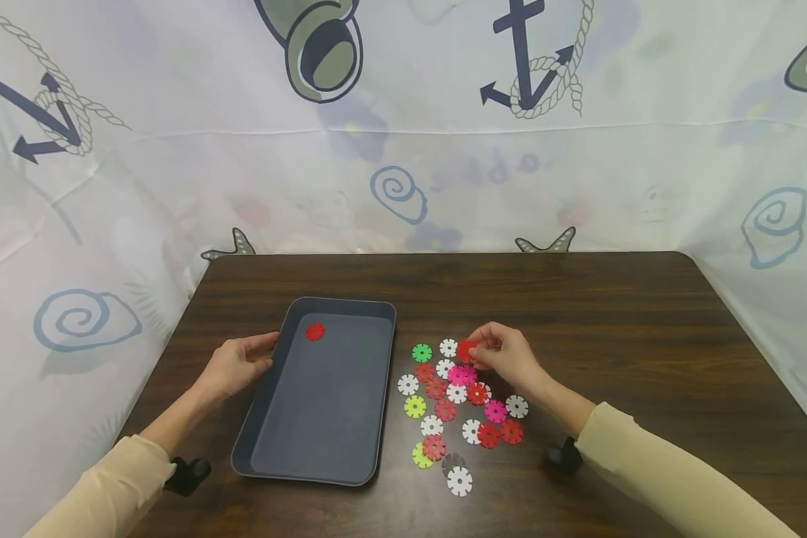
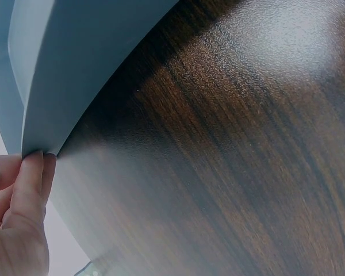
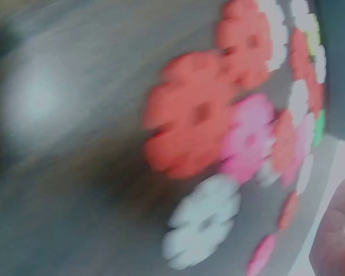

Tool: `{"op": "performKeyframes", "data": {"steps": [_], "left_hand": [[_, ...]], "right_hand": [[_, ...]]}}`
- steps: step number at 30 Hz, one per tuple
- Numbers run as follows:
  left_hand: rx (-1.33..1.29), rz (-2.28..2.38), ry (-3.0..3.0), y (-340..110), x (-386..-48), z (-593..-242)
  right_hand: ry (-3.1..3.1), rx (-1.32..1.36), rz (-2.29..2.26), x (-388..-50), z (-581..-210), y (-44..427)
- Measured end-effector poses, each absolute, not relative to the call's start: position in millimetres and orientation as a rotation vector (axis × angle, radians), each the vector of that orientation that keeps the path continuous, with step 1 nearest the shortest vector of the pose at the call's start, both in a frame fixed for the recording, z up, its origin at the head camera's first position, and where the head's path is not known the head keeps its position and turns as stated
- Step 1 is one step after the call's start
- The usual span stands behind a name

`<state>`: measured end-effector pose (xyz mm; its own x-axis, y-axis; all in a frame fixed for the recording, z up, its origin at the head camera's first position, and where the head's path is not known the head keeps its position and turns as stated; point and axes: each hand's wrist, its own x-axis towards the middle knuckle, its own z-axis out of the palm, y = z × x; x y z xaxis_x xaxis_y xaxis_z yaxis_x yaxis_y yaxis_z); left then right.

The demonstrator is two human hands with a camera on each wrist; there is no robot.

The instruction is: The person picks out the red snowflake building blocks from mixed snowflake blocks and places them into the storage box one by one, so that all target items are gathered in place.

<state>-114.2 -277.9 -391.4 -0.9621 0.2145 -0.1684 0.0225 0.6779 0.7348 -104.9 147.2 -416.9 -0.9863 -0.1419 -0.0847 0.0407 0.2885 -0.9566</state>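
My left hand touches the left rim of a dark grey rectangular tray. In the left wrist view, its fingertips rest against the tray's outer wall. A single red notched disc lies inside the tray, near its far left corner. My right hand pinches another red notched disc between thumb and finger, at the far side of a scattered group. Only part of this hand shows in the blurred right wrist view.
Right of the tray, several flat notched discs lie loose, some overlapping: white, green, yellow-green, pink, red and a clear grey one. A printed curtain hangs behind the dark wooden table.
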Motion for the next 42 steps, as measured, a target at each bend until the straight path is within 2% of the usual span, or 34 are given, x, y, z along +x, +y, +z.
{"op": "performKeyframes", "data": {"steps": [13,24,33,42], "left_hand": [[0.192,1.176,2.651,-278.0,-114.5,-392.4],[0.187,1.177,2.657,-279.3,-113.5,-391.5],[0.186,1.179,2.660,-279.8,-113.1,-393.8],[0.182,1.201,2.657,-278.8,-112.8,-391.9]], "right_hand": [[2.193,-0.093,-1.889,-121.3,-388.0,66.5],[1.989,-0.066,-2.025,-136.2,-381.9,-5.3],[1.912,0.088,-2.066,-149.6,-389.2,-55.0],[1.984,0.138,-2.010,-152.2,-403.1,-84.3]]}}
